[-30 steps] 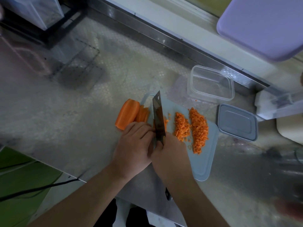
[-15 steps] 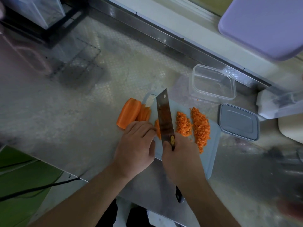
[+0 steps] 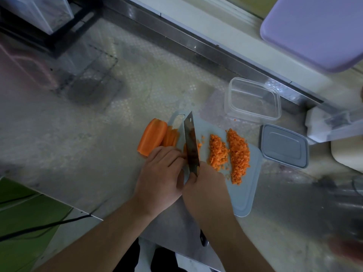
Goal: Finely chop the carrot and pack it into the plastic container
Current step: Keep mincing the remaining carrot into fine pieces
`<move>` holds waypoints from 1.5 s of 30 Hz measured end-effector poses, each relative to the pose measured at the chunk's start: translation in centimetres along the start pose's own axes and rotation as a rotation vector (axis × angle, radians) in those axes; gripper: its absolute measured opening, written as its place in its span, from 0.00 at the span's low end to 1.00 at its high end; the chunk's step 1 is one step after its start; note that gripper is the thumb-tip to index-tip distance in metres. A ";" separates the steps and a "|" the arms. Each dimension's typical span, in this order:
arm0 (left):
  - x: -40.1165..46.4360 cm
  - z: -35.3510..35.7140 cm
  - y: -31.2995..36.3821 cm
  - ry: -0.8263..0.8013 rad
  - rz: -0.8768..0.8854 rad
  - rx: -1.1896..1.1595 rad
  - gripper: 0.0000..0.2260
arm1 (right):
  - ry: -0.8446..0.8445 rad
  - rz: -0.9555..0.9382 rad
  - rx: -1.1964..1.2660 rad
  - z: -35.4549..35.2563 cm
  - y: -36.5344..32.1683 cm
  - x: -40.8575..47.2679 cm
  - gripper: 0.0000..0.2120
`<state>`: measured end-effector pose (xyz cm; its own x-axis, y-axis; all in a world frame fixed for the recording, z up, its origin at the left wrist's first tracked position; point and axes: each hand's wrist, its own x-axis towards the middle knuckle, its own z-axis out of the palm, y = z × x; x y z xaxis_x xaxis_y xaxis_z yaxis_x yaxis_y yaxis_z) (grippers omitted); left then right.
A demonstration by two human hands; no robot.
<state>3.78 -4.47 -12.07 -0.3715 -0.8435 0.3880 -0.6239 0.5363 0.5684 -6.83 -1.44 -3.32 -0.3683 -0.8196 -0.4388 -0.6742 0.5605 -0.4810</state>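
Observation:
A pale blue cutting board lies on the steel counter. My right hand grips the handle of a cleaver, whose blade stands edge-down on carrot strips at the board's left part. My left hand, fingers curled, holds those strips against the blade. A large carrot piece and cut strips lie left of the blade. Two piles of finely chopped carrot sit on the board's right half. The clear plastic container stands empty behind the board; its grey lid lies to the right.
A purple tray juts in at the top right. White objects stand at the right edge. A raised metal ledge runs along the counter's back. A dark rack stands at the top left. A black cable crosses the lower left.
The cleaver tilted up flat-side visible half a second ago and has come back down edge-first onto the strips. Both hands stay in place at the board's left part.

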 end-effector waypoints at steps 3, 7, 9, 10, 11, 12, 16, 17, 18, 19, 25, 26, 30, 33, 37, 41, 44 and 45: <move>-0.2 0.3 -0.2 -0.023 0.010 0.029 0.13 | 0.042 -0.022 0.029 0.1 0.0 1.0 0.15; -0.5 0.6 -0.8 -0.053 0.007 0.020 0.08 | 0.101 -0.047 0.025 0.0 1.5 1.7 0.08; -0.4 0.5 -0.7 -0.059 0.000 0.021 0.09 | 0.109 -0.052 0.022 -0.2 2.0 1.4 0.11; -0.4 0.6 -0.7 -0.058 -0.005 0.023 0.09 | 0.110 -0.057 0.020 -0.3 2.2 1.3 0.12; -0.5 0.6 -0.8 -0.058 -0.008 0.022 0.09 | 0.108 -0.061 0.020 -0.4 2.2 1.1 0.13; -0.5 0.6 -0.9 -0.064 -0.011 0.021 0.09 | 0.099 -0.062 0.022 -0.4 2.3 1.0 0.13; -0.5 0.6 -0.7 -0.082 -0.030 0.012 0.08 | 0.082 -0.071 0.047 0.0 2.2 0.7 0.10; -0.5 0.5 -0.6 -0.077 -0.041 0.002 0.08 | 0.083 -0.073 0.048 0.1 2.2 0.6 0.09; -0.4 0.4 -0.4 -0.066 -0.050 -0.010 0.08 | 0.081 -0.075 0.051 0.1 2.1 0.5 0.09; -0.4 0.3 -0.4 -0.053 -0.052 -0.022 0.08 | 0.078 -0.076 0.054 0.2 2.1 0.5 0.09; -0.5 0.3 -0.2 -0.009 -0.047 -0.023 0.03 | 0.036 -0.064 0.038 0.6 2.3 0.3 0.07; -0.4 0.3 -0.2 -0.003 -0.054 -0.026 0.03 | 0.039 -0.053 0.031 0.5 2.4 0.4 0.07; -0.4 0.4 -0.3 0.000 -0.055 -0.021 0.03 | 0.087 -0.013 0.018 0.0 3.0 0.6 0.09; -0.3 0.4 -0.2 0.002 -0.058 -0.029 0.04 | 0.119 0.000 0.019 -0.4 3.4 0.8 0.13; -0.3 0.1 -0.1 -0.010 -0.032 -0.012 0.04 | 0.120 -0.032 0.017 -0.9 3.8 0.7 0.15; 0.1 -0.8 0.3 -0.097 -0.080 0.109 0.06 | 0.124 -0.049 0.053 -1.0 4.3 0.8 0.15; 0.3 -1.5 0.4 -0.153 -0.127 0.211 0.05 | 0.108 -0.048 0.072 -1.0 4.4 0.7 0.15; 0.3 -1.6 0.4 -0.157 -0.128 0.226 0.04 | 0.098 -0.048 0.072 -1.0 4.4 0.6 0.16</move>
<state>4.51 -4.48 -10.58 -0.3708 -0.9077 0.1966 -0.8031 0.4196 0.4229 -10.73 0.41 -4.96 -0.4001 -0.8514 -0.3393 -0.6460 0.5246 -0.5545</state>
